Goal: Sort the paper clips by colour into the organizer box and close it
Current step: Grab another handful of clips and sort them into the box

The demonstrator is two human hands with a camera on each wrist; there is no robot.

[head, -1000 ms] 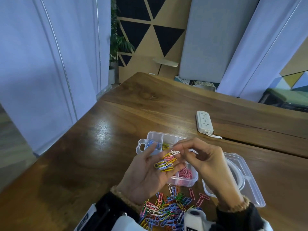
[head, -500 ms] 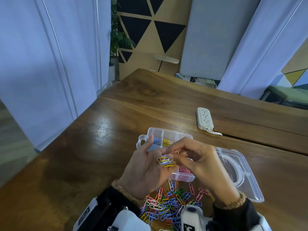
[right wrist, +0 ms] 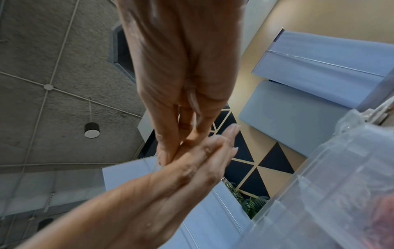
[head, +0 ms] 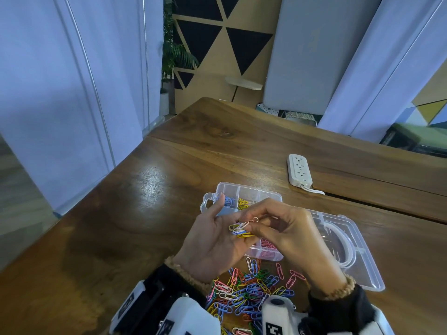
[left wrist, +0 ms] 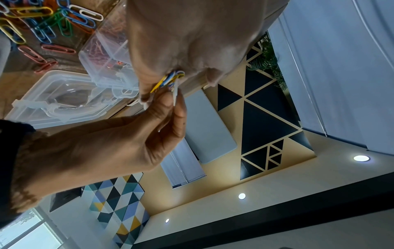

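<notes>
Head view, lower centre: a white clip [head: 249, 223] is pinched by the right hand [head: 294, 238] from a mixed bunch [head: 239, 230] cupped in the loosely open left hand [head: 212, 240], over the open box [head: 244, 189]. Unsorted clips [head: 251, 286] lie below on the table [head: 121, 226]. Best drawn out slowly, so tangled neighbours stay put.

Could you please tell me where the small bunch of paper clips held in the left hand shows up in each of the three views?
Head: bunch of paper clips at centre, between both hands.
Left wrist: upper centre, at the fingertips.
Right wrist: not visible; the hands hide it.
Shared landmark: the clear organizer box.
</notes>
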